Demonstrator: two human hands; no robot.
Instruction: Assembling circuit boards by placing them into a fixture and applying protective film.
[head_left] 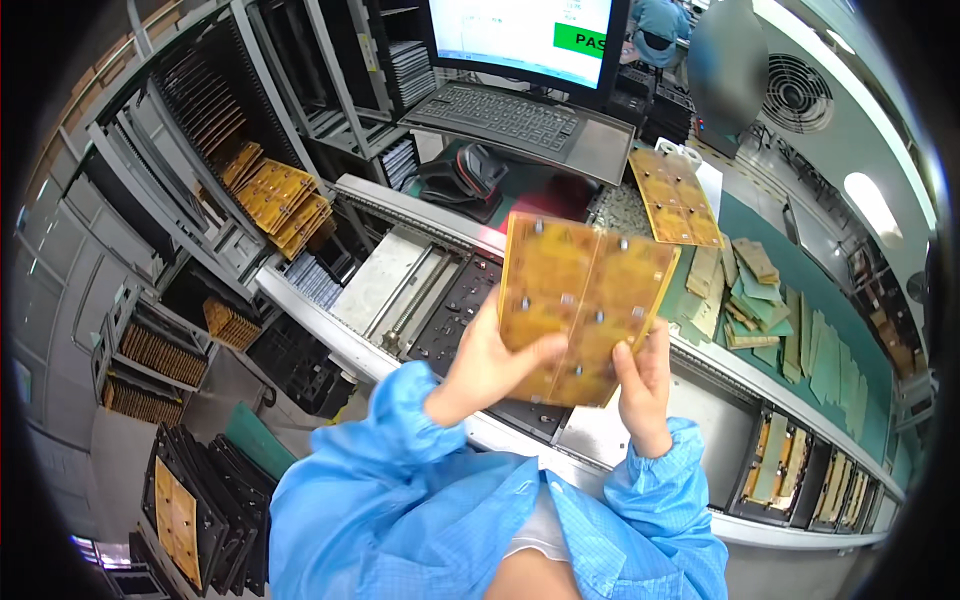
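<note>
An amber circuit board panel (pixel 575 270), split by a vertical seam and dotted with small components, is held up in front of me over the conveyor. My left hand (pixel 497 355) grips its lower left side, thumb laid across the face. At the lower right edge, my right hand (pixel 642 385) pinches the panel between thumb and fingers. The fingers behind the panel are hidden. Beyond it, a similar amber panel (pixel 677 195) lies on the bench to the right. A black handheld scanner (pixel 465 175) rests in its stand behind the conveyor.
A conveyor rail (pixel 420 208) runs across the front. Above the scanner stand a keyboard (pixel 505 112) and a monitor (pixel 520 35). Board strips (pixel 760 300) are heaped on the green bench at right. Magazine racks (pixel 200 100) with amber panels stand left; black trays (pixel 215 500) lean lower left.
</note>
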